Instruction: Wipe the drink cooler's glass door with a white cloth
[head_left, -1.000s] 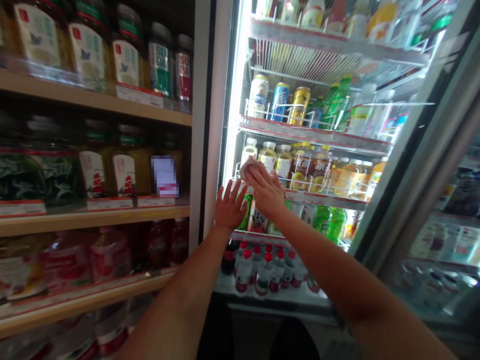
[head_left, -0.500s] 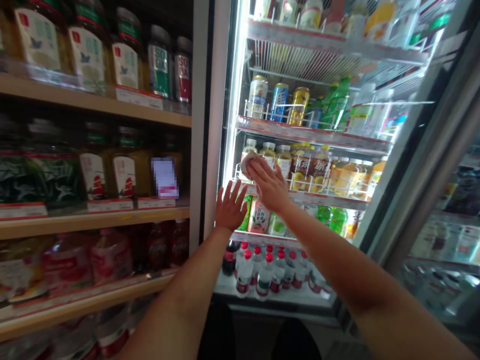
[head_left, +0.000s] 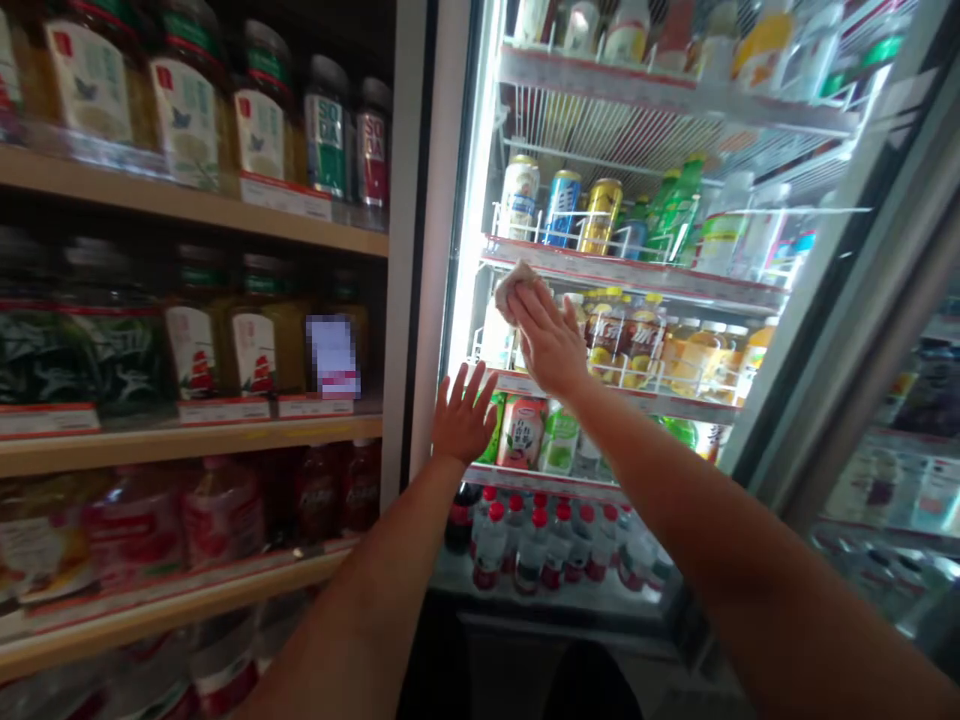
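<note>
In the head view, has just slid the right hand [head_left: 553, 345] upward and slightly to the right, carrying along a small, crumpled, off-white cloth [head_left: 514, 290]. Half a second ago held that cloth lower, nearer the left fingertips; now holds it just under the pale shelf edge with thin red trim [head_left: 637, 272], below the short blue-and-white can [head_left: 562, 208]. Judging by this shift and the flattened fingers, seems to be partway through a wiping stroke on what looks like the clear glass pane [head_left: 652, 135] of a lit drinks cooler.

Keeps the left hand [head_left: 463, 420] in nearly the same place, spread open with nothing in it, near the cooler's left edge. Cannot tell whether touching the pane there or only close to it.

Has the cloth pinned beneath the right fingers, poking out past the fingertips at their upper left. Lies above and a little to the right of the left hand, apart from it. Cannot judge the pressure from this angle.

Shows through the pane, just right of the right hand, brown-labelled plastic bottles with yellow caps [head_left: 607, 335]; below, a pink-and-white drink carton [head_left: 520, 432]; lower down, clear plastic bottles with red caps [head_left: 491, 548].
</note>
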